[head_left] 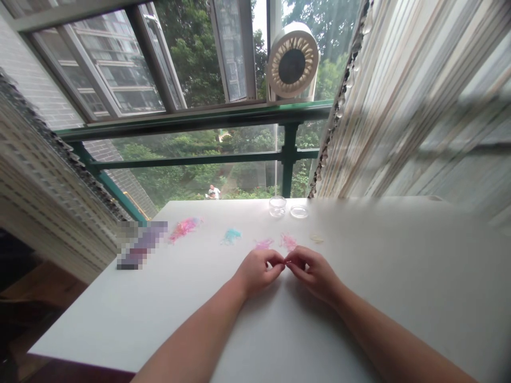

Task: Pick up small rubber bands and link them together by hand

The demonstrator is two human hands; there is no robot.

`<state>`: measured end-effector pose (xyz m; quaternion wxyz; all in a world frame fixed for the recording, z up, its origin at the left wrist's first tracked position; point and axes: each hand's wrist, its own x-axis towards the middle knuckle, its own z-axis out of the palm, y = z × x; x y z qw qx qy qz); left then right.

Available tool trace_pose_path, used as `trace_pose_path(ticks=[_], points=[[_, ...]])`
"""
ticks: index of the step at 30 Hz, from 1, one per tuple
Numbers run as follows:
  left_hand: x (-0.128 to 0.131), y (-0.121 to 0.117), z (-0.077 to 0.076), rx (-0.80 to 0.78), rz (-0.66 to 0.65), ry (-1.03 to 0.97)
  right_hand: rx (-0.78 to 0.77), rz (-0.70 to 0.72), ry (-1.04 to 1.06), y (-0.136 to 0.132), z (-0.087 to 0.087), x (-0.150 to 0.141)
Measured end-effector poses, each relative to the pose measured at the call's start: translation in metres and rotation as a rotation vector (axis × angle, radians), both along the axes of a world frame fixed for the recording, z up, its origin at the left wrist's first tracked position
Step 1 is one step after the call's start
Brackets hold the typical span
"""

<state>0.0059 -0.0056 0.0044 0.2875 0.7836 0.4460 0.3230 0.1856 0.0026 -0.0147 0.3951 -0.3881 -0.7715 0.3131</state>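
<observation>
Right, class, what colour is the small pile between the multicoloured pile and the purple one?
Light blue, leaning turquoise; the head view shows it.

Pretty bright daylight coming from the window (223, 143) at 12 o'clock, soft shadows on the worktop (191, 314), curtain (431, 106) looks smeary around 2 o'clock.

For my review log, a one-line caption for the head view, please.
Two bare hands meet fingertip to fingertip above a white table, near small colour-sorted piles of thin strands.
</observation>
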Motion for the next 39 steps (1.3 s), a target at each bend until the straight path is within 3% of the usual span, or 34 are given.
trace_pose_path(ticks=[12,20,39], points=[[0.0033,-0.0022,-0.0013,-0.093,-0.004,-0.055,-0.08,-0.026,0.042,-0.0024,0.0029,-0.0016],[0.0023,0.0003,-0.0018,-0.043,0.083,-0.114,-0.059,-0.046,0.05,-0.0012,-0.0007,-0.0004],[-0.0043,0.0056,-0.0051,-0.014,0.143,-0.179,-0.085,-0.075,0.001,0.0005,-0.0024,0.0002]])
